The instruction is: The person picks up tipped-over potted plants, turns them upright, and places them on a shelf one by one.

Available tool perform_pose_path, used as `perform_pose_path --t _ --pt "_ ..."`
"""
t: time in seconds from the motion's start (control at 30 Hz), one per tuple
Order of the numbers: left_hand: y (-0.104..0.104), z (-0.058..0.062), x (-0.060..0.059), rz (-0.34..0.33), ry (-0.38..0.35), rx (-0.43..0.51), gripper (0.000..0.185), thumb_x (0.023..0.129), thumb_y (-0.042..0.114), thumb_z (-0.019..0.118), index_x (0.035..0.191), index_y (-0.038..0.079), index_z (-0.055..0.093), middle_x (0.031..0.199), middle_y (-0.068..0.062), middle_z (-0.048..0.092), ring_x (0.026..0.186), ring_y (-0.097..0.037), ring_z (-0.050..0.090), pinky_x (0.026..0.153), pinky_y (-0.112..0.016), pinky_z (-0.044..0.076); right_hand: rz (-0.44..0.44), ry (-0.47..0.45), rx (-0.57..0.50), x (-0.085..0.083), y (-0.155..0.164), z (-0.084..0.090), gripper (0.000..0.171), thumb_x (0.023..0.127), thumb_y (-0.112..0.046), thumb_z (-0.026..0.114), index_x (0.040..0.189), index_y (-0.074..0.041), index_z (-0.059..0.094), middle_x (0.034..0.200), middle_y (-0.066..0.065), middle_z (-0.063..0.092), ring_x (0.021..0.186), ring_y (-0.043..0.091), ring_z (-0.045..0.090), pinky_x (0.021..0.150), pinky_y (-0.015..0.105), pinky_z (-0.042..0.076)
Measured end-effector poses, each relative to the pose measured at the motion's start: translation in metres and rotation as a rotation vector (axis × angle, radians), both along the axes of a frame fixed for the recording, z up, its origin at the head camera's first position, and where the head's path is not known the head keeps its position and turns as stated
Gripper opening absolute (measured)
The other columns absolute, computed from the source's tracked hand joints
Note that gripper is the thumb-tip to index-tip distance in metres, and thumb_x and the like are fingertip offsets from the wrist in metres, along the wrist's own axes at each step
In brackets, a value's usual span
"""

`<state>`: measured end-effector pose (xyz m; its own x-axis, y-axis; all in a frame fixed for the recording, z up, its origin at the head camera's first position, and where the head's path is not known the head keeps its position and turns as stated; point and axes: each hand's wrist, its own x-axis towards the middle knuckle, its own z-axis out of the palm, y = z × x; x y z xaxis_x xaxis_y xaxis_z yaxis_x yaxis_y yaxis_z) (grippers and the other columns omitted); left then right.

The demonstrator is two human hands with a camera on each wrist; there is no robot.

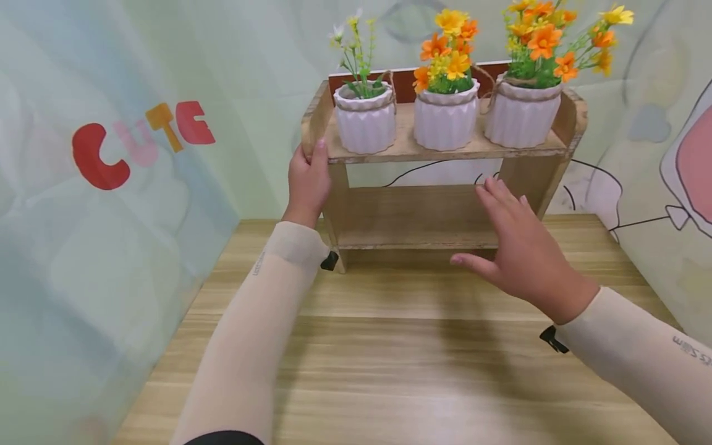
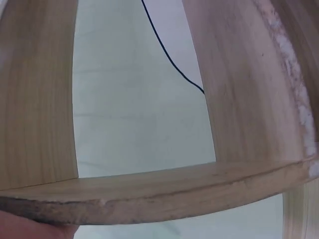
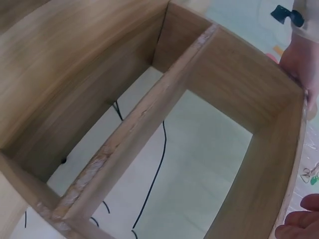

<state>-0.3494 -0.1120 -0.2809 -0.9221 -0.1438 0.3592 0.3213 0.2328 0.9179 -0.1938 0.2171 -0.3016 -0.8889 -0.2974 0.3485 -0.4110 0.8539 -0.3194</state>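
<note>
A small two-tier wooden shelf (image 1: 417, 213) stands on the table against the backdrop. My left hand (image 1: 308, 185) grips its left side panel near the upper board, thumb at the front edge. In the left wrist view, that side panel (image 2: 164, 196) crosses above part of the hand. My right hand (image 1: 523, 259) is held before the shelf's right half, fingers extended and thumb spread, holding nothing. On the top board stand three white ribbed pots with twine: a left pot (image 1: 365, 127) with small white and yellow flowers, a middle pot (image 1: 447, 120) and a right pot (image 1: 524, 117) with orange and yellow flowers.
A wood-grain tabletop (image 1: 378, 371) stretches in front of the shelf. Printed fabric walls surround it, with coloured letters reading CUTE (image 1: 105, 157) on the left and a pink balloon drawing (image 1: 692, 167) on the right.
</note>
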Motion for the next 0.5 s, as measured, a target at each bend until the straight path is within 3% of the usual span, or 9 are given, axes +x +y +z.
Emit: perform_pose_path --t 0.13,0.27,0.37,0.5 --pt "-0.003 -0.005 0.009 -0.015 0.011 -0.031 0.052 0.110 0.042 0.045 0.147 0.007 0.053 0.137 -0.011 0.061 0.117 -0.017 0.053 0.107 -0.036 0.043 0.002 0.038 0.043 0.007 0.007 -0.010 0.116 0.083 -0.053 0.087 0.164 0.004 0.027 0.172 0.025 0.021 0.160 0.042 0.017 0.123 0.070 0.014" --pt "-0.006 -0.017 0.020 -0.041 0.036 -0.083 0.053 0.111 0.040 0.045 0.156 0.012 0.046 0.147 -0.009 0.057 0.123 -0.016 0.051 0.108 -0.037 0.042 0.012 0.070 0.062 0.015 0.014 -0.023 0.116 0.081 -0.051 0.089 0.162 0.006 0.029 0.171 0.028 0.023 0.159 0.045 0.019 0.120 0.074 0.016" --pt "-0.009 -0.031 0.032 -0.080 0.067 -0.115 0.060 0.111 0.036 0.045 0.165 0.015 0.031 0.164 -0.004 0.043 0.143 -0.012 0.043 0.119 -0.034 0.036 0.016 0.084 0.082 0.021 0.018 -0.034 0.115 0.080 -0.053 0.089 0.162 0.005 0.032 0.171 0.027 0.023 0.159 0.046 0.020 0.119 0.076 0.019" --pt "-0.012 -0.052 0.055 -0.095 0.135 -0.212 0.074 0.110 0.031 0.048 0.170 0.012 0.010 0.176 -0.001 0.015 0.160 -0.013 0.018 0.129 -0.038 0.020 0.033 0.114 0.107 0.029 0.021 -0.051 0.116 0.077 -0.057 0.089 0.161 0.004 0.036 0.170 0.028 0.024 0.157 0.049 0.023 0.117 0.077 0.021"
